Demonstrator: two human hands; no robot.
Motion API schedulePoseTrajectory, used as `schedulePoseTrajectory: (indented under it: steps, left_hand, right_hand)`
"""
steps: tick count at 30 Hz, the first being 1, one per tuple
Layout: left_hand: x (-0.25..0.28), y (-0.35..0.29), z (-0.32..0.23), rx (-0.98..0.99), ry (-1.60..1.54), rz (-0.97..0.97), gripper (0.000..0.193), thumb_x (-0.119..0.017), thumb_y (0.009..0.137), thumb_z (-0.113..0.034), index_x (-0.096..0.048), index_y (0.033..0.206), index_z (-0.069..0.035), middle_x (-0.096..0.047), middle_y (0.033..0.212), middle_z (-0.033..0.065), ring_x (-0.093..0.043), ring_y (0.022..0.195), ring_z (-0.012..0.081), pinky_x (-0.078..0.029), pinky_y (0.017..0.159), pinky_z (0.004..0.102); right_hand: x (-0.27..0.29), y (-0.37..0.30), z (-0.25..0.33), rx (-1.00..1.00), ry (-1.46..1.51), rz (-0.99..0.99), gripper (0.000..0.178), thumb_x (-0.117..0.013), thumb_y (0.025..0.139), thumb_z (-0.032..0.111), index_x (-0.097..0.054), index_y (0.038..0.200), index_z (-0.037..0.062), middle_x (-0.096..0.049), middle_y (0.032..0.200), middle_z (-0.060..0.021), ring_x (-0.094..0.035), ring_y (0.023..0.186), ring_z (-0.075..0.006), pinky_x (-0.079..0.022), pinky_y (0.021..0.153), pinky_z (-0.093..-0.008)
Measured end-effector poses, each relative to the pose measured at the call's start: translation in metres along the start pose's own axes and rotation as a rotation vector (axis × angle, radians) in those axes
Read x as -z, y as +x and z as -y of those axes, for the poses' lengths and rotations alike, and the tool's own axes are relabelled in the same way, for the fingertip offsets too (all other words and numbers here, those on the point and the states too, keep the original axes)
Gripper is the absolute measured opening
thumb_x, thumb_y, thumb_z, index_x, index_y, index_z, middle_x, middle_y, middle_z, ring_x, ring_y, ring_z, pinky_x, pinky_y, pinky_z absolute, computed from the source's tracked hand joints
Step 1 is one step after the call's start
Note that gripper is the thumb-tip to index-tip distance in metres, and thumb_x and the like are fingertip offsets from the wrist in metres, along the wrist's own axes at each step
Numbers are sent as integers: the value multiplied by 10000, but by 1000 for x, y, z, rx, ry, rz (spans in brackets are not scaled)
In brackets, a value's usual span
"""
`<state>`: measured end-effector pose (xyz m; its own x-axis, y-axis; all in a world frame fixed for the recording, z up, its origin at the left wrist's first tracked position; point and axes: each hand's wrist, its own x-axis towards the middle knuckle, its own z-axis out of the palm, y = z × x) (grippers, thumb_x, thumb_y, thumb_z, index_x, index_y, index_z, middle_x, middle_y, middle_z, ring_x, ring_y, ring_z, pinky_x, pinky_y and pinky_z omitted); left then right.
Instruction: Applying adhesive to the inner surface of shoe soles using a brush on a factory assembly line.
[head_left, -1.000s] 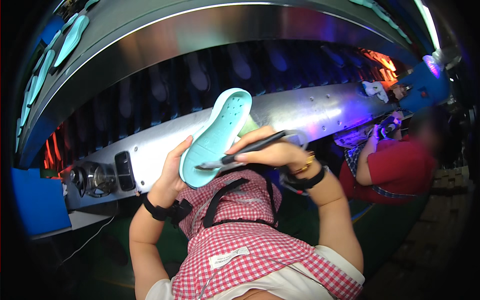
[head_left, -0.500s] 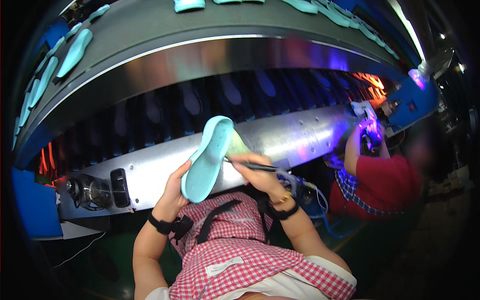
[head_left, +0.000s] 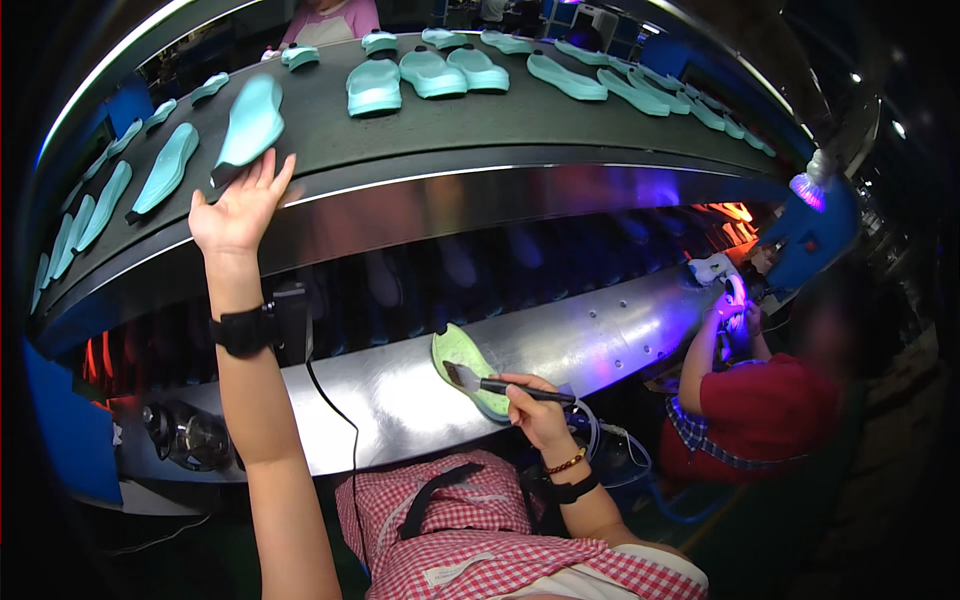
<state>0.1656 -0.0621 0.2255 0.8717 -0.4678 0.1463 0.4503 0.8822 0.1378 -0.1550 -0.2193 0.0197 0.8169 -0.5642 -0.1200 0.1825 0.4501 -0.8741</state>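
My left hand [head_left: 240, 208] is stretched far out to the belt, open with fingers spread. Just beyond its fingertips a teal shoe sole [head_left: 252, 118] lies on the belt; whether they still touch it I cannot tell. In my right hand [head_left: 540, 415] is a brush [head_left: 500, 386] with a black handle, held over the metal ledge. Its dark bristles are over a pale green sole-shaped piece [head_left: 458, 350] with a teal rim along its lower edge, and I cannot tell whether they touch it.
A dark belt [head_left: 330, 135] carries several teal soles [head_left: 432, 75] beyond the metal ledge [head_left: 350, 405]. A dark see-through jug [head_left: 188, 437] stands at left. Dark slots with soles run under the belt. A co-worker in red [head_left: 765, 400] works at right under purple light.
My left hand has gone from holding the teal sole above the ledge to reaching the belt, where it has let go of the sole. The brush is now over the green piece.
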Motion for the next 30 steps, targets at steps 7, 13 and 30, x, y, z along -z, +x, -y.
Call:
schedulePoseTrajectory:
  steps: [7,13,30]
  left_hand:
    - [9,12,4,-96,394,-11,504,-467,880,-257,-303,1257,35,-341,1306,147,-344,1212,239,-298,1006,371]
    - [-27,4,9,-138,1212,273,177,-546,849,-255,-584,903,-90,-602,898,-2,-516,884,52,-368,786,213]
    - [-65,150,132,178,2698,577,864,-510,753,-574,-151,1371,-89,-323,1314,248,-317,1230,341,-248,1006,353]
  right_hand:
    - [15,5,1,-28,120,-24,208,-538,827,37,-539,1015,-51,-611,904,-132,-505,524,-83,-419,476,-174]
    - [23,8,-3,-30,59,35,218,-569,825,96,-573,1011,-17,-594,724,-36,-486,509,-47,-374,455,-153]
    - [55,33,-12,-88,98,8,188,-571,819,94,-602,984,8,-566,638,-9,-486,502,-43,-364,460,-155]
